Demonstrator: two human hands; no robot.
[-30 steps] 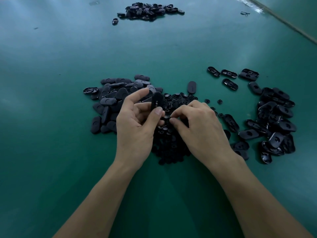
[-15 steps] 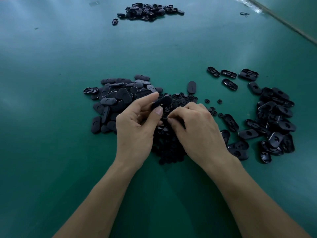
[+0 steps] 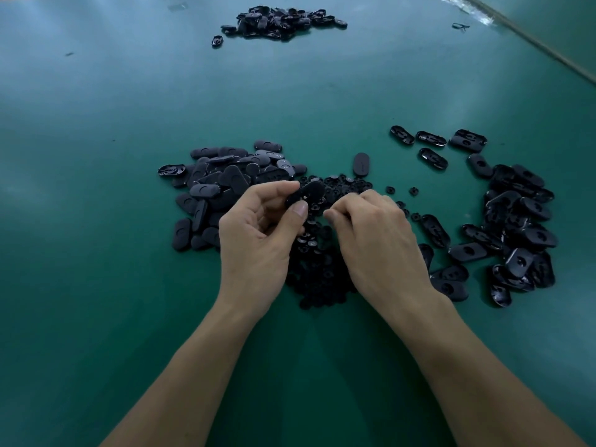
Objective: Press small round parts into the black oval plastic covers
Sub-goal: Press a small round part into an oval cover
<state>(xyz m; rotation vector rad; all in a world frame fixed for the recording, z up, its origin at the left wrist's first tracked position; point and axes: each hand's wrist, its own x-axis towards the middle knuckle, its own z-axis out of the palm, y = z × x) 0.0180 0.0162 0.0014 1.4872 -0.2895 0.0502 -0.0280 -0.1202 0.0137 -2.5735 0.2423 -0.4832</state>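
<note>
Nearest to me, my left hand pinches one black oval plastic cover between the thumb and curled fingers, lifted just above the heap of small round black parts. My right hand is just beside it, fingers curled and tips drawn together over that heap. Whether a round part sits between them I can't tell; it's too dark and too small.

I'd call this the fetch-and-seat step: cover ready, part being picked. The next move calls for bringing a round part to the cover's hole, lining it up square and pushing it home with a thumb while the left hand holds the cover steady.

There's no tray or box in sight. Everything lies loose on the green table mat. To the left, touching the round parts, is a pile of matt oval covers, mostly smooth side up. To the right, well apart, is a spread of glossy covers, many hollow side up. Whether those are finished I can't tell. One lone oval cover lies just beyond the round parts. Far off sits another heap of black covers.
</note>
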